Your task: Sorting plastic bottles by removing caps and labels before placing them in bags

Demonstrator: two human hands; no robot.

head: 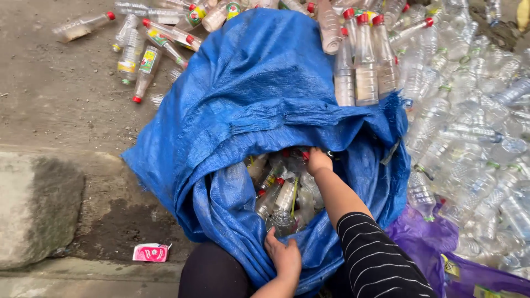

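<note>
- Blue woven sack [259, 94] lies on the ground, mouth near, full of plastic bottles [279, 196].
- Left hand [284, 256]: fingers closed on the sack's near rim.
- Right hand [318, 161]: reaching inside at the far rim; its fingers' grip cannot be told.
- Clear bottles [469, 138] piled right.

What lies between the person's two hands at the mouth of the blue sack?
In the head view, plastic bottles packed inside the blue sack fill the stretch between the left hand on the near rim and the right hand reaching in.
</note>
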